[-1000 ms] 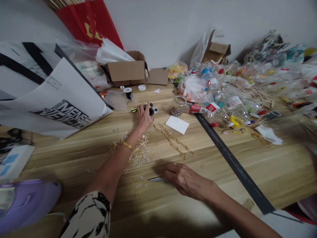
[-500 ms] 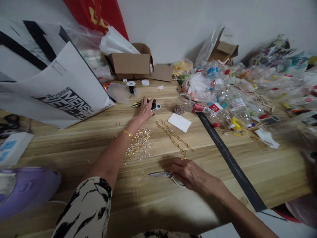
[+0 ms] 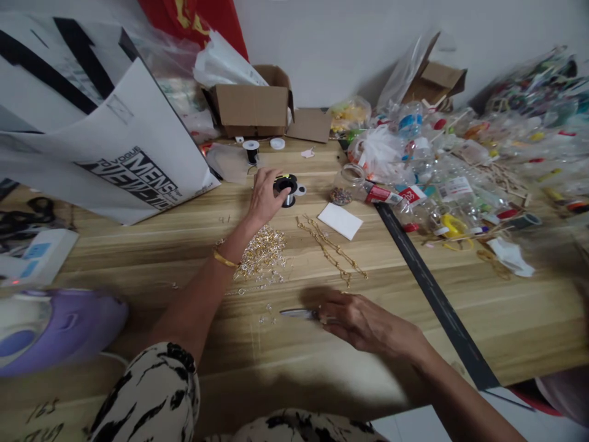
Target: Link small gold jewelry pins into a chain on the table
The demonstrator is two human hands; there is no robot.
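Note:
My left hand (image 3: 267, 195) is closed on a black spool of silver wire (image 3: 288, 197), thumb at its near side. A small grey-white disc (image 3: 300, 190) sits just right of it. Lower down, my right hand (image 3: 356, 319) grips a pair of scissors (image 3: 298, 313); the blades point left and the fingers hide the handles. Between my hands lie a pile of gold and silver jewelry findings (image 3: 264, 248) and a gold chain (image 3: 326, 248). Several tiny clear pieces (image 3: 267, 316) are scattered left of the blade tips.
A large white paper bag (image 3: 110, 147) stands at left, above a purple appliance (image 3: 78, 331). At the back are a cardboard box (image 3: 251, 105) and another spool (image 3: 251, 153). A jar of beads (image 3: 343, 193), a white card (image 3: 340, 221) and heaped plastic bottles (image 3: 451, 184) occupy the right.
My left hand now has the spool upright, its silver wire showing. The right hand has closed around the scissors, covering their handles. The view has shifted slightly.

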